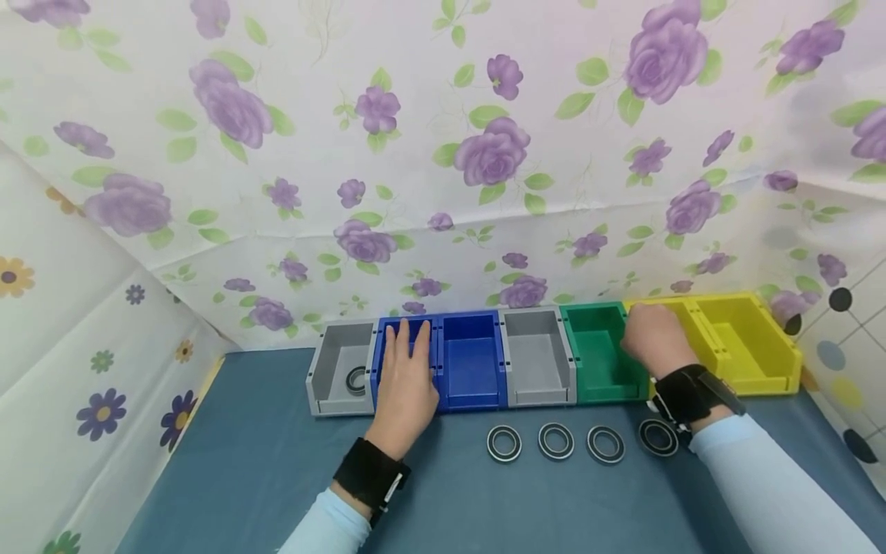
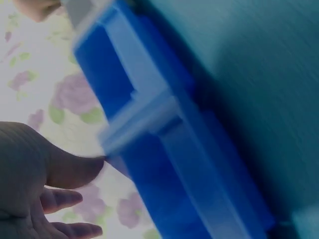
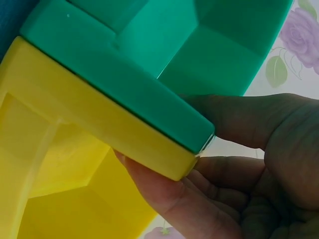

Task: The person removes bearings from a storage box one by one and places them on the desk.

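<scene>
Purple-flowered sheeting [image 1: 408, 200] backs a blue-grey counter [image 1: 221, 462] and its row of plastic storage bins [image 1: 472, 362].

On the counter I see the bins run grey, blue, blue, grey, green, yellow, yellow, left to right; of the hands, the right hand [image 1: 657, 338] pinches the abutting walls of the green bin [image 1: 602, 362] and the inner yellow bin [image 3: 84, 199], while the left hand [image 1: 404, 385], fingers straight and gripping nothing, lies over the left blue bin [image 1: 379, 350]; four ring bearings [image 1: 491, 444] lie in front, another bearing [image 1: 349, 381] in the leftmost grey bin [image 1: 339, 346].
</scene>
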`<action>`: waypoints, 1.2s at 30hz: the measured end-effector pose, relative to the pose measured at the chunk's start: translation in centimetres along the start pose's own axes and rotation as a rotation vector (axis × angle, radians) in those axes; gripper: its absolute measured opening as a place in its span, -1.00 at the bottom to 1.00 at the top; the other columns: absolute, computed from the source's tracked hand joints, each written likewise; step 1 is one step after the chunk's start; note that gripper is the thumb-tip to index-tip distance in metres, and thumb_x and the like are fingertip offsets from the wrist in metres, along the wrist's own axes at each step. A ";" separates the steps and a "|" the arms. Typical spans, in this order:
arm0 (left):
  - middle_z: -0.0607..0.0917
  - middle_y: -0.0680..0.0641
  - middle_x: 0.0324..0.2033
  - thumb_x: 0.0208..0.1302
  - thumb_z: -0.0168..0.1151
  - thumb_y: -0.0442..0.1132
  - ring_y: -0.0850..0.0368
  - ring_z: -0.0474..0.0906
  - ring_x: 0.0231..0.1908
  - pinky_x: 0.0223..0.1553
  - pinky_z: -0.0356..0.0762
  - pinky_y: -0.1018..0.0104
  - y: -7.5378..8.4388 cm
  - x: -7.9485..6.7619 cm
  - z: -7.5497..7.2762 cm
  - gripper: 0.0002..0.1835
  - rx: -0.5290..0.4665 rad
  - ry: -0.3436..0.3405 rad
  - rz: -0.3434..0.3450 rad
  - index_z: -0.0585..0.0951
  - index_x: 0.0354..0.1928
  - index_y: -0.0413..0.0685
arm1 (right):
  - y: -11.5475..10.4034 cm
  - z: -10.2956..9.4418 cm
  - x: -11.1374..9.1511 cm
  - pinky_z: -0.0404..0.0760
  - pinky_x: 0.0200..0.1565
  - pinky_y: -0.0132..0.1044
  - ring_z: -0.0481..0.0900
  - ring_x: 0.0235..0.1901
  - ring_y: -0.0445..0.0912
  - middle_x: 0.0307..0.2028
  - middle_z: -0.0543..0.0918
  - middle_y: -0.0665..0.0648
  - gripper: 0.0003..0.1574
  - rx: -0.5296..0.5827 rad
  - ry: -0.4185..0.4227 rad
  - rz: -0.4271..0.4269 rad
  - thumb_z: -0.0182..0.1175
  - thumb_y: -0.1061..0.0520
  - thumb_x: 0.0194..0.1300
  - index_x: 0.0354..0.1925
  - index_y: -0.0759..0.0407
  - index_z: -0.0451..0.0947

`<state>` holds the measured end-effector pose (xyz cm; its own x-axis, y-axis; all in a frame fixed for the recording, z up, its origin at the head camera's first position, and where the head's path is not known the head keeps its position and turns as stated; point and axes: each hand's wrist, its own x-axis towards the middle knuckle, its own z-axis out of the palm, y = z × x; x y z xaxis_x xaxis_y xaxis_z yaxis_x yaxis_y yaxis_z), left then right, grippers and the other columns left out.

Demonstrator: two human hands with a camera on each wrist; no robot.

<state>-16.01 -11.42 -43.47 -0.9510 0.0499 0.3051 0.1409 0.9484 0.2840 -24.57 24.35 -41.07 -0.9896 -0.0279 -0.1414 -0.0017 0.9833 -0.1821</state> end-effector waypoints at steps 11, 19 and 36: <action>0.01 -0.29 0.42 0.08 0.30 -0.36 -0.33 -0.16 0.42 0.25 0.21 -0.14 -2.0 0.6 1.4 -0.16 -0.042 -0.162 -0.087 0.15 0.41 -0.02 | -0.1 0.0 0.0 0.35 -0.63 -0.31 0.42 -0.62 0.03 -0.61 0.49 0.25 -0.81 -0.010 0.006 -0.001 0.15 0.27 0.11 -0.59 0.35 0.47; 0.01 -0.38 0.40 -0.01 0.28 -0.44 -0.35 -0.16 0.41 0.23 0.23 -0.16 -2.4 1.8 2.0 -0.17 -0.123 -0.254 -0.167 0.22 0.38 -0.07 | -0.2 -0.1 -0.1 0.36 -0.61 -0.30 0.43 -0.61 0.04 -0.59 0.50 0.26 -0.82 -0.012 0.001 0.009 0.17 0.26 0.11 -0.56 0.37 0.49; 0.66 -0.29 -0.23 0.07 0.18 -0.40 -0.22 0.55 -0.10 -0.15 0.55 0.02 -2.2 2.6 2.1 -0.81 -0.064 -0.347 -0.211 0.64 -0.24 -0.25 | 0.0 -0.2 -0.2 0.35 -0.62 -0.32 0.42 -0.65 0.00 -0.64 0.48 0.21 -0.76 0.001 -0.003 -0.010 0.15 0.27 0.12 -0.65 0.30 0.46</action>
<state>-19.38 -12.72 -45.21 -0.9957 -0.0303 -0.0874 -0.0604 0.9283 0.3668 -24.40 24.36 -40.84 -0.9890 -0.0387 -0.1426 -0.0118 0.9827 -0.1846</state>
